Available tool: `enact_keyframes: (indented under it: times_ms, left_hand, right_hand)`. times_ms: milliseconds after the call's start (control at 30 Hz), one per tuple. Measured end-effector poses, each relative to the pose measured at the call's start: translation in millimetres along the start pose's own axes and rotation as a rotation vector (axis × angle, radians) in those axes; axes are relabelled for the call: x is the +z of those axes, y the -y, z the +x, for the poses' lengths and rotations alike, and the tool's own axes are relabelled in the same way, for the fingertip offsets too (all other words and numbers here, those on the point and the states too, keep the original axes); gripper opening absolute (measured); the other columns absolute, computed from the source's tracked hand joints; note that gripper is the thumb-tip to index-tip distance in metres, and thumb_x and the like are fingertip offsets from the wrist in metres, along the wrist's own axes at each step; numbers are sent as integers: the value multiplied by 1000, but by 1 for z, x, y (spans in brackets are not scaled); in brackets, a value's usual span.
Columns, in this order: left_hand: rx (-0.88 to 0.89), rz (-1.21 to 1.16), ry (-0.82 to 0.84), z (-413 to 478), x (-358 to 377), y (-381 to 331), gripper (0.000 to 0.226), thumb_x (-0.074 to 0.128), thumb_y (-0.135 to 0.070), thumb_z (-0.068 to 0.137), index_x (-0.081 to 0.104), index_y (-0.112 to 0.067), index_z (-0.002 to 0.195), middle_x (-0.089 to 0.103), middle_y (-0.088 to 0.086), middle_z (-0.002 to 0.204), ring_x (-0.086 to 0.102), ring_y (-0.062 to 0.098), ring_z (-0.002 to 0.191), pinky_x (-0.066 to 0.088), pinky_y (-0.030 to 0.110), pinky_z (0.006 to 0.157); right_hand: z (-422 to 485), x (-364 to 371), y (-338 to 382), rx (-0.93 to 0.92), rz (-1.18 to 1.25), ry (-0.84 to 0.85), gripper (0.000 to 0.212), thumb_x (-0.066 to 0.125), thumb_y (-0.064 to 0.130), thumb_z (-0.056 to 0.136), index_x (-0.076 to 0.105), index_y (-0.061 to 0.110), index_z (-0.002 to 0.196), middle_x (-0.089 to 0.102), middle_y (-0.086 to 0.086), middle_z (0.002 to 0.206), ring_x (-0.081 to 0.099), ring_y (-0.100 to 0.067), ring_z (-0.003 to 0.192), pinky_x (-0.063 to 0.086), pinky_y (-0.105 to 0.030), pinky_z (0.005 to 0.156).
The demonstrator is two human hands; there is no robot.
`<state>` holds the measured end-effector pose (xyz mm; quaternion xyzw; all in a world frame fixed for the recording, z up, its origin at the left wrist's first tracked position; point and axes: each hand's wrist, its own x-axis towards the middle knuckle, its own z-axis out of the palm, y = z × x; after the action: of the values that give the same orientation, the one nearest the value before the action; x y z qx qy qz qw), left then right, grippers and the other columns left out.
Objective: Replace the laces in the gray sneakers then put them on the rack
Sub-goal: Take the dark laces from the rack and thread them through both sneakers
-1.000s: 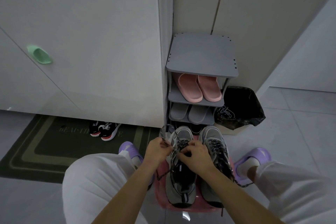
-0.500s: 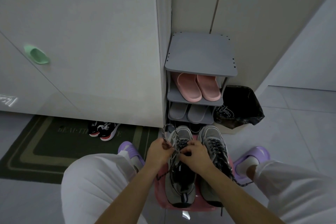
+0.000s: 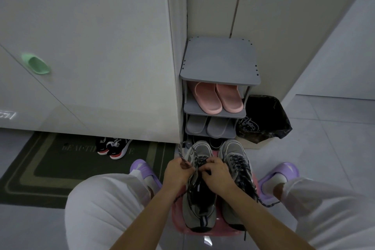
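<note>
The left hand [image 3: 177, 171] is curled tight around the speckled lace [image 3: 183, 155], whose free loop stands up past the knuckles; over the last 1 second it has barely shifted. Next to it, the left gray sneaker [image 3: 200, 147] sits on a pink stool [image 3: 176, 217] between the knees, and the right hand [image 3: 218, 175] pinches the lace at its eyelets, likewise almost unmoved. The right gray sneaker [image 3: 233, 148] looks fully laced. So shoe 2 is likely still mid-threading, and the rack [image 3: 220, 61] just beyond must wait.
</note>
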<state>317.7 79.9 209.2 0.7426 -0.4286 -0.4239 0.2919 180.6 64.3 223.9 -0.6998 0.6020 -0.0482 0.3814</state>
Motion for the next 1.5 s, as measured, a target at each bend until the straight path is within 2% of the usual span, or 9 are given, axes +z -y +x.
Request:
enact_keyframes:
  times_ms: [167, 267, 400, 533, 700, 933, 1033, 1267, 1500]
  left_hand:
    - [-20, -67, 76, -5, -2, -2, 28, 76, -13, 76, 50, -19, 81, 57, -5, 74, 57, 10, 70, 46, 16, 63]
    - [-30, -107, 144, -13, -4, -1, 57, 79, -14, 73, 37, -18, 111, 49, -4, 90, 52, 6, 79, 44, 6, 60]
    - [72, 8, 123, -14, -7, 5, 93, 79, -20, 70, 21, -23, 143, 37, -2, 114, 48, 17, 110, 47, 26, 91]
    - [163, 103, 146, -17, -11, -4, 80, 74, -17, 73, 31, -25, 140, 31, -13, 106, 33, 15, 121, 38, 25, 99]
    - [77, 29, 142, -17, -14, 0, 79, 75, -23, 72, 31, -24, 138, 44, -7, 120, 53, 26, 114, 46, 42, 101]
    - [52, 62, 166, -16, -11, 4, 95, 70, -45, 63, 25, -27, 145, 50, 2, 135, 56, 16, 116, 47, 39, 101]
    - [85, 130, 186, -19, -11, -2, 78, 68, -29, 77, 29, -28, 144, 54, -1, 130, 55, 15, 117, 45, 37, 101]
    - [146, 251, 187, -16, -10, -6, 60, 66, -24, 81, 41, -28, 136, 60, -2, 120, 58, 14, 108, 46, 31, 96]
    - [141, 233, 182, -15, -12, -6, 42, 66, -20, 80, 49, -24, 118, 58, -8, 100, 59, 14, 92, 49, 33, 89]
  right_hand:
    - [3, 3, 4, 23, 10, -85, 20, 61, 26, 88, 70, 16, 102, 43, 0, 128, 36, -21, 122, 38, -29, 99]
    - [4, 3, 3, 19, 2, -87, 16, 60, 21, 88, 69, 13, 97, 43, 1, 126, 36, -20, 120, 39, -28, 96]
    - [1, -2, 2, -28, -138, -150, 15, 56, 27, 89, 66, 18, 95, 44, 4, 125, 38, -20, 119, 35, -32, 97]
    - [-3, -10, -1, -98, -318, -232, 18, 52, 31, 89, 62, 23, 102, 40, 7, 128, 35, -17, 120, 28, -33, 100]
    - [-11, -43, -21, -20, -338, -304, 18, 51, 33, 90, 64, 26, 101, 46, 6, 125, 38, -20, 117, 29, -33, 98]
    - [-18, -80, -62, 209, -280, -411, 11, 56, 28, 89, 67, 29, 89, 53, 3, 121, 41, -25, 116, 31, -36, 94]
    - [-18, -82, -60, 267, -344, -329, 17, 53, 34, 91, 68, 29, 95, 55, 0, 120, 44, -25, 115, 33, -36, 94]
    - [-9, -36, 4, -183, -459, -236, 29, 52, 41, 89, 62, 30, 113, 51, 3, 117, 43, -19, 116, 30, -35, 97]
    - [3, -16, 8, -195, -612, -153, 26, 48, 25, 91, 61, 16, 113, 48, -5, 120, 43, -25, 117, 31, -36, 98]
